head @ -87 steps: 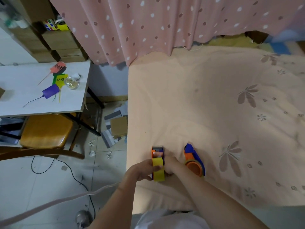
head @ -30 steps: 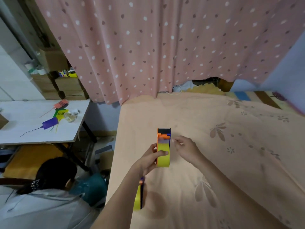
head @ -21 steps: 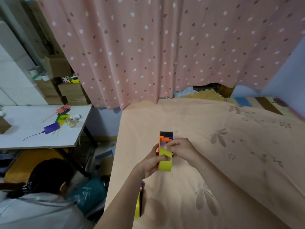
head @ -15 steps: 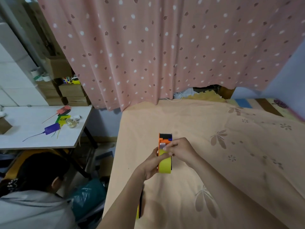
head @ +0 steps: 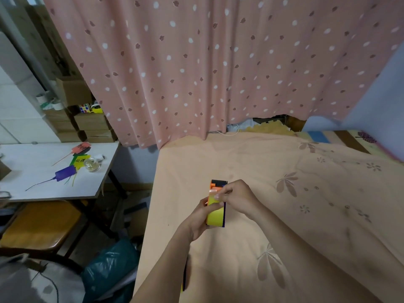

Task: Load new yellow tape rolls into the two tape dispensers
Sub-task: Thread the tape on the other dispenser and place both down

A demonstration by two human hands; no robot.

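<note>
An orange and blue tape dispenser point(head: 218, 185) with a yellow tape roll point(head: 215, 217) in it is held above the bed. My left hand point(head: 200, 217) grips the dispenser from the left side. My right hand point(head: 237, 199) comes in from the right, its fingertips pinching the yellow tape near the dispenser's top end. A second dispenser point(head: 184, 274) lies on the bed below my left forearm, mostly hidden by the arm; only a dark and yellow edge shows.
The bed has a peach floral sheet point(head: 306, 204), with a pink dotted curtain point(head: 218, 62) behind. On the left stand a white table point(head: 32, 171) with coloured tags and a small jar point(head: 91, 165), and a wooden chair point(head: 37, 226). A teal bag point(head: 109, 265) lies on the floor.
The dispenser was lifted off the bed and held up. My right hand moved in from the right onto the tape at its top. The person at lower left has left the view.
</note>
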